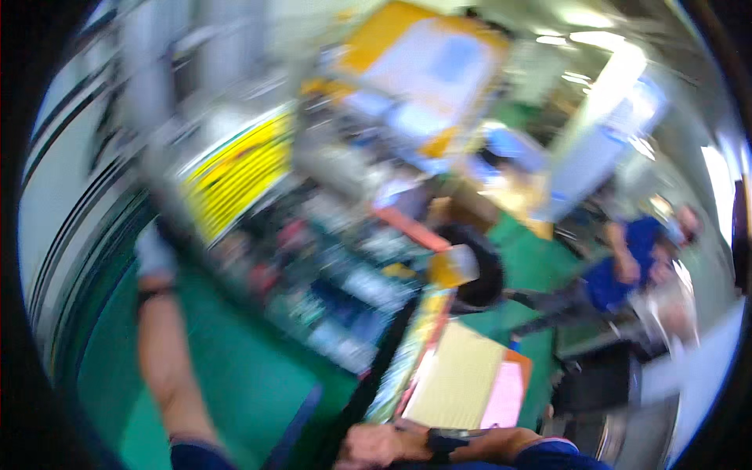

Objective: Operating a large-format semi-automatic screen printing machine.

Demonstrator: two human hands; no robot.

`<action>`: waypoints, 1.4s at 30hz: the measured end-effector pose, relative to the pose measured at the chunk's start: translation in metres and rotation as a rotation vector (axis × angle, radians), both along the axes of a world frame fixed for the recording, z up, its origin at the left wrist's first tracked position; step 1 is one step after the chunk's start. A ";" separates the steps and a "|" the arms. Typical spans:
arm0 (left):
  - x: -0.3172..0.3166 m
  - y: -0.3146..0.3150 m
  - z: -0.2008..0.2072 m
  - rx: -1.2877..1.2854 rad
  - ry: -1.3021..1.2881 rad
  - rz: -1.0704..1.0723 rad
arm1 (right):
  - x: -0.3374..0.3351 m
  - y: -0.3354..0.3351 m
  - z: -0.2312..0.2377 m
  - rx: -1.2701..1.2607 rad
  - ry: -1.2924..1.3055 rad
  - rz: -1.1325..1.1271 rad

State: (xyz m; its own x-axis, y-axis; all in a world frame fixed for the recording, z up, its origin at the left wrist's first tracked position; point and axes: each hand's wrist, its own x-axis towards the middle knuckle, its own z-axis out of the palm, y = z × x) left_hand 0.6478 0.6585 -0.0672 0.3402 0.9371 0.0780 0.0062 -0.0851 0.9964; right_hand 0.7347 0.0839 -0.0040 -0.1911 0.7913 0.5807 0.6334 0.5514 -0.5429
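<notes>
The whole view is smeared by motion. My left hand point(155, 252), in a pale glove with a dark band at the wrist, reaches forward at the left over the green floor point(227, 368), beside a grey machine frame with a yellow striped panel point(239, 174). Its fingers are too blurred to read. Low in the middle, my right hand point(371, 445) looks bare and curled closed, with a black band on the wrist; anything inside it is hidden. It is nearest to a cream folder or sheet point(454, 376) and a pink paper point(504, 395).
A cluttered surface with many small parts point(313, 290) lies ahead. Beyond it stand a black round bin point(479, 270) and a yellow-framed board with white sheets point(439, 63). At the right are people, one in a blue top point(623, 262), and a black chair-like object point(595, 384).
</notes>
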 end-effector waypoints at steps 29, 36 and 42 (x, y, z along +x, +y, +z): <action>-0.059 0.061 -0.045 -0.339 -0.780 0.017 | -0.007 0.013 0.060 0.067 0.016 0.039; -0.014 -0.168 0.006 -0.002 -0.276 0.054 | -0.016 0.013 0.033 0.076 0.055 0.016; -0.025 -0.187 0.049 0.741 1.424 0.200 | -0.025 0.004 0.039 0.104 0.065 0.022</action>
State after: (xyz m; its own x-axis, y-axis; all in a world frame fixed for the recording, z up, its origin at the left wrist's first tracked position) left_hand 0.6228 0.4716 -0.0183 0.4117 0.8752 0.2540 0.9108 -0.4041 -0.0843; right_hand 0.7095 0.0884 0.0346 -0.1674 0.7220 0.6713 0.5860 0.6204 -0.5212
